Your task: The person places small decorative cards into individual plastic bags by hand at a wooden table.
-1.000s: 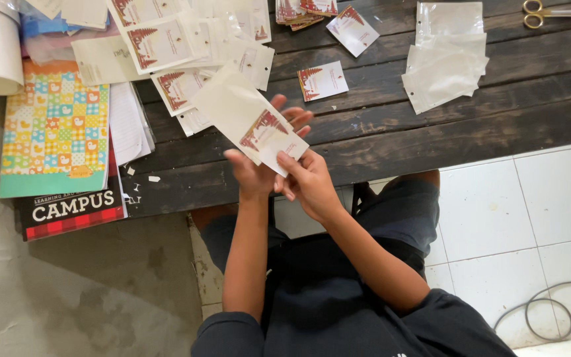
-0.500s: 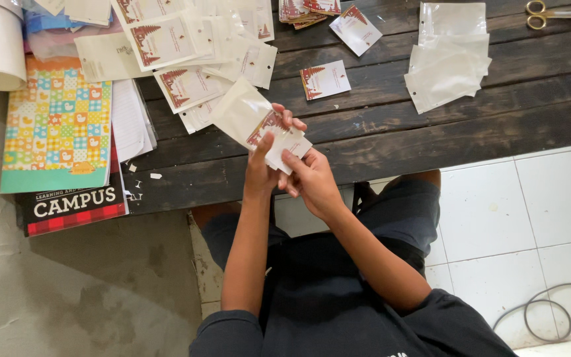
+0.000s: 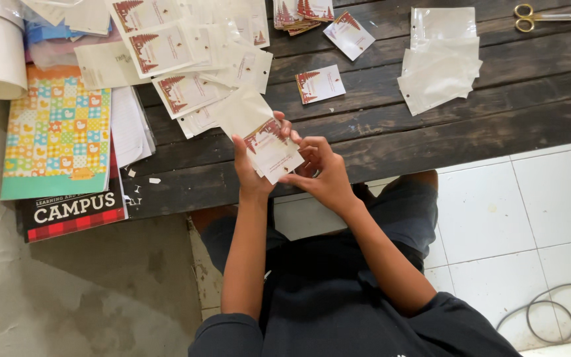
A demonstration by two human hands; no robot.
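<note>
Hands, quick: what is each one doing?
Left hand: fingers closed on a clear sleeve with a printed card.
Right hand: fingers pinching the same card.

Single view only, head-worn camera, looking steeply down from above wearer. Dark weathered plank table (image 3: 497, 125) fills upper frame, its near edge crossing mid-picture. Wearer's lap and white tiled floor (image 3: 517, 218) fill lower half. Left hand (image 3: 249, 175) and right hand (image 3: 325, 175) sit near centre, close to lens, just over table's near edge. No second view shares scene.
</note>
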